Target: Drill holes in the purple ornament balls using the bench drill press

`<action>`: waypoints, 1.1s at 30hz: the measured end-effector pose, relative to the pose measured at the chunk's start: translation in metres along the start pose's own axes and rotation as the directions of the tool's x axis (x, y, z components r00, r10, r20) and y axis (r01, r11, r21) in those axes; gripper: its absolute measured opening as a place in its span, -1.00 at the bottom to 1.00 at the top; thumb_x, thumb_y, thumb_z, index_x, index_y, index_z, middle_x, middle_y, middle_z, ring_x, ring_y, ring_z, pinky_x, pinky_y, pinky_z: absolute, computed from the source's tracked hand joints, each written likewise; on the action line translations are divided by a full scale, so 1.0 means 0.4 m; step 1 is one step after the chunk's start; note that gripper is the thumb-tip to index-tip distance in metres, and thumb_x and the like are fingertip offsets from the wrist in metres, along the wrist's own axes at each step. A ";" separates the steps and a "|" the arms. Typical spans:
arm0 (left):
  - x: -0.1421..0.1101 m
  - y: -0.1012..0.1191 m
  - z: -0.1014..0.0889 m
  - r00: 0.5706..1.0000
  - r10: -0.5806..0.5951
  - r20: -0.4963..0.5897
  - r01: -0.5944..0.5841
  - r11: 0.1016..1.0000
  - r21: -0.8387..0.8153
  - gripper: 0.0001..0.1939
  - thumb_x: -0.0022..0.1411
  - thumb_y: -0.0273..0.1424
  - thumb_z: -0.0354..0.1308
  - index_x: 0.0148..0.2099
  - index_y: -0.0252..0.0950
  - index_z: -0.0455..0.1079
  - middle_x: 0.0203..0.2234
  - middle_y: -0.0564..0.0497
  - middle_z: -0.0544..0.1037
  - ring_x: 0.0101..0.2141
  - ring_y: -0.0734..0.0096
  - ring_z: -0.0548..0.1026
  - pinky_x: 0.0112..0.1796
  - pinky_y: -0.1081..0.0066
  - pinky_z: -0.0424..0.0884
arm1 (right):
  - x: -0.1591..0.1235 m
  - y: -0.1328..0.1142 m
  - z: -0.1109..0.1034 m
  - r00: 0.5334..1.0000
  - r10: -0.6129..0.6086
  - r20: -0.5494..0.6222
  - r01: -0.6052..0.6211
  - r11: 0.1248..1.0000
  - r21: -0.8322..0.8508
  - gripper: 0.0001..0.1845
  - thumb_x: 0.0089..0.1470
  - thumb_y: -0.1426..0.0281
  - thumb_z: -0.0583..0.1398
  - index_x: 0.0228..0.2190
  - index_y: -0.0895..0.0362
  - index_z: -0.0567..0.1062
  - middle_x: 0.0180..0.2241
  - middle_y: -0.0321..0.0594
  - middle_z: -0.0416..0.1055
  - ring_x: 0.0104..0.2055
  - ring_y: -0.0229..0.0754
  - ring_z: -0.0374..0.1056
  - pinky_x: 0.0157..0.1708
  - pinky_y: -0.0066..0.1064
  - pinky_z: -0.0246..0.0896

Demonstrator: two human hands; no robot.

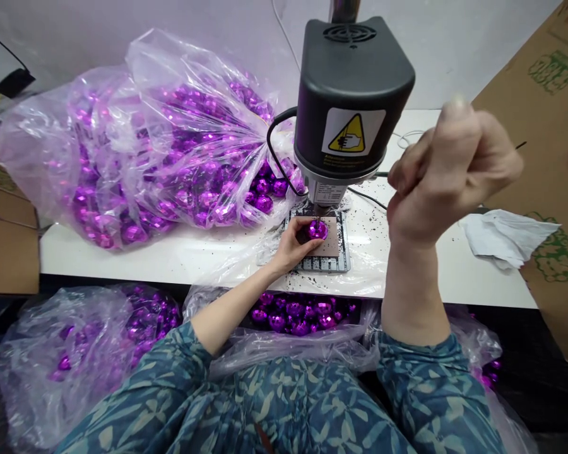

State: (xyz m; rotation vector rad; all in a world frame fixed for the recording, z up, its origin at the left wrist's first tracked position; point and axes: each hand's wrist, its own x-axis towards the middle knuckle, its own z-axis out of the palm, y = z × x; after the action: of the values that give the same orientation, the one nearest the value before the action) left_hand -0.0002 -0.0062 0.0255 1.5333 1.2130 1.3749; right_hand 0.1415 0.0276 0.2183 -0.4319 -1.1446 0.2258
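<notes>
Beneath a black drill press (353, 88), my left hand (293, 244) pinches a shiny purple faceted ball (318, 229) between thumb and fingers. The ball rests on a small brown board (330, 244) on the slotted metal base (344, 255). The bit comes down to the top of the ball; whether it has entered cannot be made out. My right hand (447, 167) is raised beside the machine, closed in a fist around its lever (382, 174). Only a short piece of that lever shows; the grip end is hidden in my fingers.
A big clear bag (137, 151) of purple balls lies left on the white table (146, 260). More balls (298, 315) sit in a bag below the front edge. Dark shavings surround the base. White tissue (506, 236) and a cardboard box (539, 126) stand right.
</notes>
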 end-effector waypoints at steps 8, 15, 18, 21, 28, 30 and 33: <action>-0.186 0.144 -0.166 0.846 -0.066 0.529 -0.150 0.923 0.355 -0.60 0.10 -0.13 0.46 -0.15 -0.21 0.43 -0.30 -0.02 0.57 -0.28 0.21 0.52 -0.30 0.26 0.48 | 0.048 0.012 0.013 0.994 0.087 0.071 -0.089 0.995 0.034 -0.39 0.01 0.03 0.29 -0.70 0.11 0.12 -0.81 -0.46 0.04 -0.78 -0.46 -0.02 -0.72 -0.44 -0.21; -0.006 0.066 -0.267 0.962 0.125 0.242 -0.240 0.808 0.538 -0.82 0.37 -0.42 0.15 -0.02 -0.16 0.49 -0.10 -0.10 0.57 -0.04 0.09 0.51 0.02 0.04 0.47 | 0.039 0.002 0.009 0.994 0.098 0.050 -0.098 0.995 -0.006 -0.44 0.13 0.18 0.20 -0.72 0.14 0.09 -0.77 -0.45 0.05 -0.72 -0.56 0.05 -0.64 -0.49 -0.17; 0.141 0.002 -0.266 0.990 0.082 0.113 -0.138 0.710 0.691 -0.66 0.13 -0.59 0.28 -0.05 -0.20 0.53 -0.05 -0.21 0.53 0.04 -0.13 0.45 0.07 -0.10 0.38 | 0.038 0.000 0.011 0.996 0.072 0.052 -0.072 0.997 -0.006 -0.48 0.18 0.28 0.17 -0.70 0.15 0.12 -0.78 -0.47 0.04 -0.72 -0.57 0.03 -0.63 -0.51 -0.18; 0.215 -0.024 -0.259 0.998 -0.017 0.053 -0.027 0.682 0.731 -0.66 -0.02 -0.64 0.33 -0.17 -0.24 0.54 -0.15 -0.20 0.50 0.00 -0.21 0.47 0.06 -0.13 0.36 | 0.036 0.001 0.012 0.996 0.073 0.056 -0.073 0.997 0.004 -0.51 0.22 0.34 0.15 -0.68 0.14 0.11 -0.78 -0.48 0.04 -0.72 -0.55 0.03 -0.64 -0.53 -0.18; 0.158 0.044 -0.254 0.978 -0.207 0.024 0.207 0.978 0.000 -0.58 0.27 -0.23 0.28 0.12 -0.24 0.38 -0.17 -0.12 0.59 -0.22 0.24 0.59 -0.15 0.17 0.57 | 0.029 0.003 0.012 0.998 0.048 0.038 -0.049 0.999 0.020 -0.49 0.23 0.35 0.15 -0.68 0.13 0.09 -0.78 -0.48 0.02 -0.73 -0.53 0.04 -0.63 -0.52 -0.18; 0.128 0.058 -0.238 0.939 -0.311 0.144 0.338 0.909 -0.245 -0.63 0.30 -0.21 0.25 0.08 -0.25 0.40 -0.15 -0.15 0.62 -0.23 0.28 0.60 -0.20 0.22 0.60 | 0.029 0.005 0.013 0.999 0.029 0.030 -0.031 0.998 0.046 -0.49 0.21 0.32 0.18 -0.68 0.13 0.10 -0.79 -0.48 0.02 -0.74 -0.52 0.01 -0.65 -0.50 -0.20; 0.095 0.059 -0.205 0.900 -0.372 0.227 0.432 0.826 -0.361 -0.64 0.24 -0.24 0.30 0.04 -0.25 0.46 -0.10 -0.15 0.64 -0.21 0.30 0.62 -0.22 0.28 0.61 | 0.027 0.001 0.013 1.000 0.015 0.019 -0.016 0.998 0.065 -0.49 0.20 0.32 0.19 -0.68 0.13 0.10 -0.79 -0.48 0.03 -0.75 -0.53 -0.01 -0.66 -0.49 -0.22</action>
State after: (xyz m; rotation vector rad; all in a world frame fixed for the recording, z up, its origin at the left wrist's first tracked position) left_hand -0.0776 0.0180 0.0720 0.9951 1.0086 1.1170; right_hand 0.1412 0.0331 0.2289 -0.3818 -1.1486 0.2806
